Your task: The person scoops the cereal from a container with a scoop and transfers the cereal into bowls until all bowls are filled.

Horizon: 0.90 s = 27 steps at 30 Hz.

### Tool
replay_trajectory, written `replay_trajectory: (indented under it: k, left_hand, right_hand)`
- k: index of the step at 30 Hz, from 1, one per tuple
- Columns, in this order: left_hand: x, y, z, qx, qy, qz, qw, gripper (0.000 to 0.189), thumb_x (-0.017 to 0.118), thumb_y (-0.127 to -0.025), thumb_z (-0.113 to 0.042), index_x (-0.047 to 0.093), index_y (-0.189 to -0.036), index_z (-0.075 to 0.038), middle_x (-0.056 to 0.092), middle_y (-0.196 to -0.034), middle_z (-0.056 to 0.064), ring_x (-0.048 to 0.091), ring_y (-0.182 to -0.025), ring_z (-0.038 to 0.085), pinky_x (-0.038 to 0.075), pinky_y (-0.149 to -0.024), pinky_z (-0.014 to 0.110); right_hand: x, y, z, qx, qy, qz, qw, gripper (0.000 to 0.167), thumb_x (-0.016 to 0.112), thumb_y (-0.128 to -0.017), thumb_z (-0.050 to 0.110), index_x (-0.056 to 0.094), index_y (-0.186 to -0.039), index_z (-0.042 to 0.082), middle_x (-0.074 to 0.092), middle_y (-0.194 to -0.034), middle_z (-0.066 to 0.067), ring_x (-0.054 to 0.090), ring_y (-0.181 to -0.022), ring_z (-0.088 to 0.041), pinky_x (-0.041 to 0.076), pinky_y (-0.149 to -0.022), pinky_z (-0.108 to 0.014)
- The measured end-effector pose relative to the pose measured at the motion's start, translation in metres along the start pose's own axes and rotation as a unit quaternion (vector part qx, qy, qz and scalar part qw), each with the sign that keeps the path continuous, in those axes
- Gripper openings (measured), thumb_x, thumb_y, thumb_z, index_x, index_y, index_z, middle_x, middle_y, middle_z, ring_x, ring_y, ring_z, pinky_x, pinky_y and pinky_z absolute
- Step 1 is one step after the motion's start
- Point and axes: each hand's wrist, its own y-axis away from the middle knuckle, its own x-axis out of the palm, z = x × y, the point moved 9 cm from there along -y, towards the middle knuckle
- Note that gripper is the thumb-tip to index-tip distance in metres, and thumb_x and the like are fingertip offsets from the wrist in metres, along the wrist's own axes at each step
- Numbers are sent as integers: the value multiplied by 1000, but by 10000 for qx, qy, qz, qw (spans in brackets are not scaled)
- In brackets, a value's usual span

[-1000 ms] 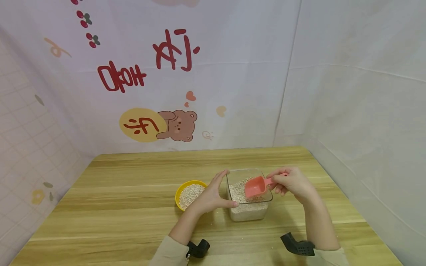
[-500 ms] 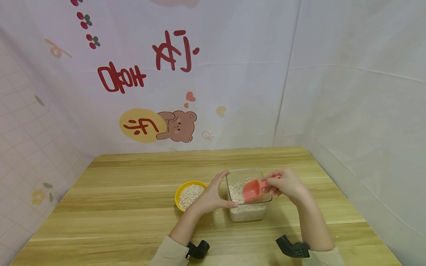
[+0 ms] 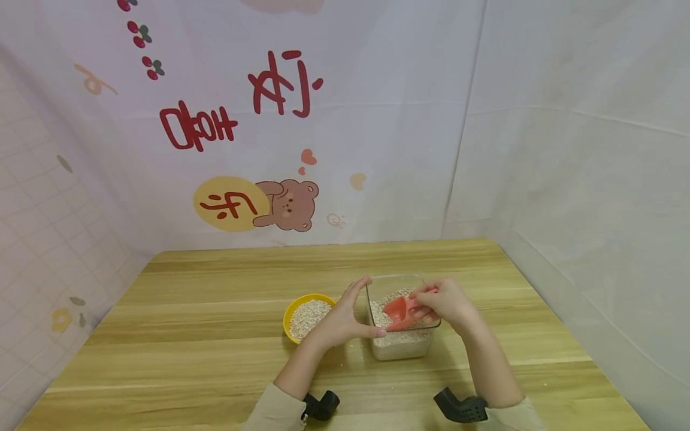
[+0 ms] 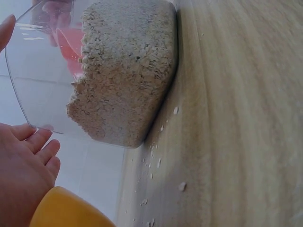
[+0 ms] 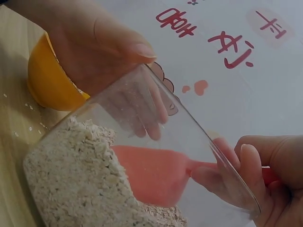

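Observation:
My right hand (image 3: 450, 304) pinches the handle of a pink scoop (image 3: 396, 311), whose bowl sits tilted in the oats inside a square glass container (image 3: 380, 354). Through the glass in the right wrist view, the front of the scoop (image 5: 151, 175) is sunk into the flakes (image 5: 80, 179). My left hand (image 3: 341, 321) holds the container's left side, thumb at the near corner of the rim and fingers at the far one. Beside that hand stands a yellow bowl (image 3: 288, 328) with oats in it, partly covered by the hand.
Loose flakes (image 4: 182, 186) lie scattered on the wooden table (image 3: 205, 347) near the container. White printed cloth (image 3: 388, 120) hangs behind the table and along both sides. A black wrist mount (image 3: 322, 405) is on each forearm.
My right hand has moved left and slightly down, pushing the scoop across the container and deeper into the oats. The left hand, container and yellow bowl have stayed put.

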Motion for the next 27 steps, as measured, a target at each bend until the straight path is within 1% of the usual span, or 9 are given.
replay_trajectory:
  k: [7,14,20,27]
  left_hand:
    - [2,-1,1,-34,158,-2,9999,104,86,-67,-40,24,-150,-31,24,-154,-6,22,-140,27,22,-106,59]
    - [3,-2,2,-34,228,-8,9997,104,87,-67,-39,25,-150,-31,24,-154,-6,22,-139,28,23,-106,59]
    - [4,-2,3,-18,234,-5,9997,105,87,-67,-39,24,-151,-28,23,-154,-5,21,-139,28,22,-106,60]
    - [5,-3,2,-40,222,-30,9997,106,87,-68,-37,23,-152,-21,24,-154,-6,22,-139,28,23,-106,59]
  right_hand:
    - [9,-3,4,-49,86,51,9999,22,58,-92,2,62,-104,-16,69,-77,-15,68,-64,-21,54,-51,-28]
    - [14,-9,3,-91,-115,87,9999,19,57,-92,1,62,-100,-16,69,-76,-17,69,-66,-23,57,-57,-34]
    - [15,-12,0,-31,-60,178,9998,22,56,-93,4,63,-103,-14,69,-78,-16,69,-70,-24,57,-60,-33]
    - [14,-14,-1,-80,-214,246,9994,23,54,-91,2,62,-105,-15,69,-77,-17,69,-68,-22,56,-57,-29]
